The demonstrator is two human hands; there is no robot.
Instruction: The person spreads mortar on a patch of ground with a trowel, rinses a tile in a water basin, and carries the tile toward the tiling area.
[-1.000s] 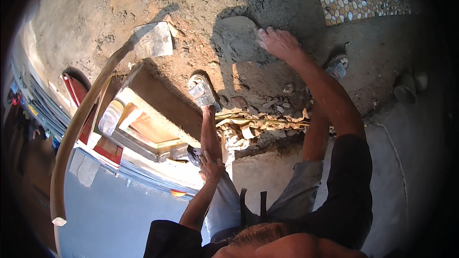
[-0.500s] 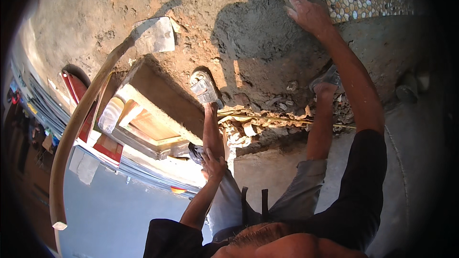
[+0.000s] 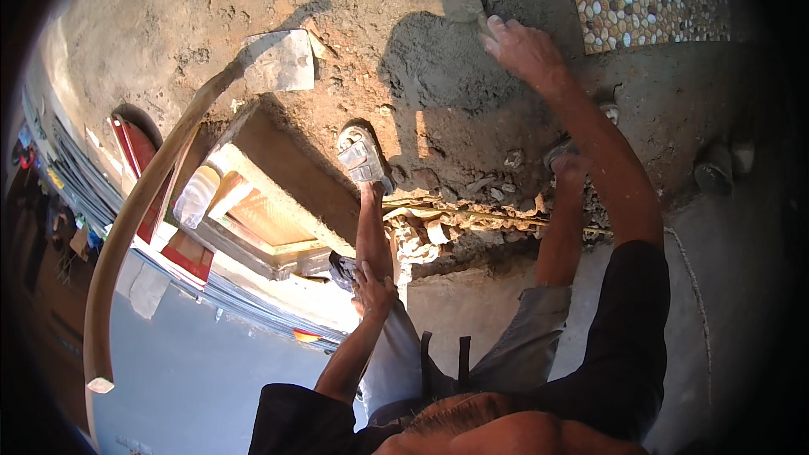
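Note:
My right hand (image 3: 518, 50) is closed on the handle of a trowel (image 3: 442, 2), whose rounded blade lies on wet grey mortar (image 3: 430, 63) at the top middle. My left hand (image 3: 371, 288) rests on my left leg just below the knee, its fingers apart and holding nothing. My left sandalled foot (image 3: 362, 156) stands on reddish dirt; my right foot is partly behind my right arm. A hoe with a flat metal blade (image 3: 286, 63) and long wooden handle (image 3: 143, 194) lies to the left.
A pebble-patterned tiled surface (image 3: 640, 0) is at upper right. A rectangular box-like concrete structure (image 3: 286, 177) with red panels (image 3: 135, 152) beside it is at left. Rubble (image 3: 430, 227) and a yellow pipe run along a broken edge between my legs. Greyish containers (image 3: 716, 164) sit at right.
My right hand and the trowel moved up and right over the mortar, then back a little down and left. My left hand stayed on my leg.

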